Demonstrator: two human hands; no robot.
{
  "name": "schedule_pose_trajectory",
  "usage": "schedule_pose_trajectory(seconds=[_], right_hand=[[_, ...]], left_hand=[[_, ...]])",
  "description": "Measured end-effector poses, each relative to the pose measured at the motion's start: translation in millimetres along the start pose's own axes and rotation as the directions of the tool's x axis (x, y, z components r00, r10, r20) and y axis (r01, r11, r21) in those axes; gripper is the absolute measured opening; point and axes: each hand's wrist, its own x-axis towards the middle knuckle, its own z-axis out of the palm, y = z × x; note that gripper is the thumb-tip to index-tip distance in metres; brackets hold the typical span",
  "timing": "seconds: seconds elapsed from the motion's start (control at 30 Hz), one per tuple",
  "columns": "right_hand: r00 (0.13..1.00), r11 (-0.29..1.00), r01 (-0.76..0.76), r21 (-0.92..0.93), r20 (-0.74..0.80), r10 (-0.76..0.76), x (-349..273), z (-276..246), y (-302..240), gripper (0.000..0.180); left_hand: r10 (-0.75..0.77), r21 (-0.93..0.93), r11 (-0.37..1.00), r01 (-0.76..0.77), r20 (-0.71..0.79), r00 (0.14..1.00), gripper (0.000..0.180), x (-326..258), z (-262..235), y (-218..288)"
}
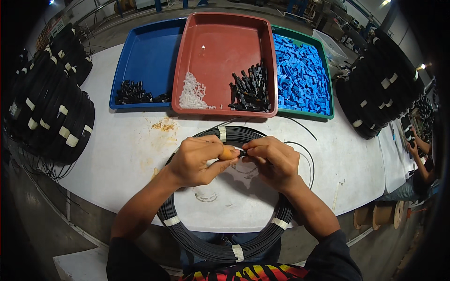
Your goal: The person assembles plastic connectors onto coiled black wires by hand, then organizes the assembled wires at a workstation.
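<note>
Over the middle of a big coil of black cable [176, 232], both hands meet at a small black connector [243, 153]. My left hand [194, 161], an orange cover on one finger, pinches its left side. My right hand [277, 161] pinches the other end with thumb and fingers. Much of the connector is hidden by the fingertips, and whether a cable end sits in it I cannot tell. The coil is bound with several strips of white tape [238, 253]. It lies partly on the white table [347, 161] and overhangs its front edge.
Behind the coil stand a blue tray [145, 56] with black parts, a red tray [220, 42] with white pieces and black connectors, and a green tray [330, 112] of blue pieces. Stacked cable coils flank the table, left [51, 117] and right [379, 89]. Another person's hands [413, 146] show far right.
</note>
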Motion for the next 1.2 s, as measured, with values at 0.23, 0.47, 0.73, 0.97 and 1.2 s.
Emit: schedule_pose_trajectory(seconds=[0.23, 0.47, 0.73, 0.97, 1.2], right_hand=[[0.993, 0.991, 0.118, -0.059, -0.013, -0.119, -3, -3, 1, 0.025], [0.994, 0.997, -0.065, 0.032, 0.085, 0.062, 0, -5, -9, 0.028], [0.909, 0.91, -0.382, 0.16, 0.245, 0.338, -6, -6, -1, 0.031], [0.967, 0.972, -0.215, 0.095, 0.157, 0.199, -5, -4, -3, 0.027], [0.988, 0.982, 0.151, -0.113, 0.013, -0.151, -1, 0, -10, 0.019]], left_hand=[[-0.244, -0.201, 0.948, 0.246, 0.034, 0.969, 0.015, 3, 3, 4], [0.27, 0.279, 0.917, -0.285, 0.09, 0.959, 0.014, 3, 7, 0], [0.445, 0.438, 0.734, -0.519, 0.267, 0.855, 0.02, 5, 3, 0], [0.13, 0.144, 0.979, -0.146, 0.116, 0.985, 0.012, -2, 0, -4], [-0.215, -0.131, 0.967, 0.219, 0.044, 0.976, 0.012, 3, 3, 7]])
